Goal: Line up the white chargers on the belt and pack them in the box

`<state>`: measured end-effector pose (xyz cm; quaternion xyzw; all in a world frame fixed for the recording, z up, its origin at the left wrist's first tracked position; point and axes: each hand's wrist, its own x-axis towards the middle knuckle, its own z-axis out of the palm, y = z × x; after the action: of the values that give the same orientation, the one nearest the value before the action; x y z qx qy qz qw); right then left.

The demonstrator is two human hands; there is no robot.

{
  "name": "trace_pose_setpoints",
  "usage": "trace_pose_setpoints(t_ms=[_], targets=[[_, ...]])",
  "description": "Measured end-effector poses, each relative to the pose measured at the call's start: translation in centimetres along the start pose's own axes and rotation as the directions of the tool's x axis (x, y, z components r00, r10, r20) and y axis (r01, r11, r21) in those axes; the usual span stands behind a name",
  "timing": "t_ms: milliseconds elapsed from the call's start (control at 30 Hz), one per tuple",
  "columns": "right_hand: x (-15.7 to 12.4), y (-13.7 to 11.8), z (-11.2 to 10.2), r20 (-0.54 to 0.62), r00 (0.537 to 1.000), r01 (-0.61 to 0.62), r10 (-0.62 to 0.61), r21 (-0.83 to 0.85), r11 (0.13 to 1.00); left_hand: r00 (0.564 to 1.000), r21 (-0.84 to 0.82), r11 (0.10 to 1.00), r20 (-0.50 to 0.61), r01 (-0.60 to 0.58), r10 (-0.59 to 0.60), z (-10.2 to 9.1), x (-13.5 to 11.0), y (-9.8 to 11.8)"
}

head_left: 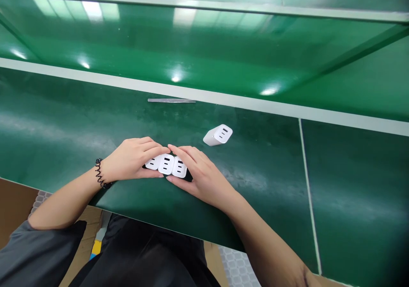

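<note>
Already three white plastic chargers (166, 164), dark slots facing up, stand touching in a row on the glossy green table (64, 120). A fourth white charger (218, 135) lies tipped over, apart and beyond to the right, so the row looks one short. The left hand (134, 159) clasps the row's left end, fingers curled over the far side and thumb on the near side. The right hand (201, 176) closes on the right end, fingers pressed together. A thin metal strip (171, 100) lies farther back.
</note>
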<state>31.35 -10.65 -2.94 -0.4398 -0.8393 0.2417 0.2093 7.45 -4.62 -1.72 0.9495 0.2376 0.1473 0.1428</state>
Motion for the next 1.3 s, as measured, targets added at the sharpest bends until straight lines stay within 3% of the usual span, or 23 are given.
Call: trace_pose_setpoints(t_ms=[233,467,633,767,933,1067,1300], targets=[[-0.3,0.6,-1.6,0.095,0.995,0.004,-0.013,0.096,0.995,1.000,-0.015,1.000,-0.002,-0.002,0.002,-0.5,0.1,0.2],[0.1,1.3,-1.8,0.082,0.996,-0.034,0.022,0.148,0.988,0.999,-0.018,1.000,0.027,0.023,-0.023,-0.5,0.2,0.1],[0.9,1.8,-1.0,-0.133,0.991,0.047,-0.028,0.144,0.988,0.991,0.038,0.999,-0.126,0.037,-0.032,0.1,0.3,-0.2],[1.1,1.8,-0.3,-0.292,0.953,0.094,-0.081,0.031,0.995,0.956,0.156,0.987,-0.284,-0.029,0.073,0.1,0.4,-0.8],[1.2,1.4,-0.1,-0.413,0.896,0.153,-0.164,-0.060,0.986,0.918,0.252,0.966,-0.367,-0.058,0.151,-0.2,0.3,-1.1],[1.2,1.0,-0.1,-0.456,0.864,0.166,-0.213,-0.142,0.976,0.908,0.251,0.965,-0.384,-0.073,0.169,-0.1,0.2,-0.9],[1.1,0.6,-0.1,-0.459,0.862,0.140,-0.215,-0.192,0.971,0.898,0.240,0.968,-0.408,-0.067,0.163,-0.3,0.3,-0.6]])
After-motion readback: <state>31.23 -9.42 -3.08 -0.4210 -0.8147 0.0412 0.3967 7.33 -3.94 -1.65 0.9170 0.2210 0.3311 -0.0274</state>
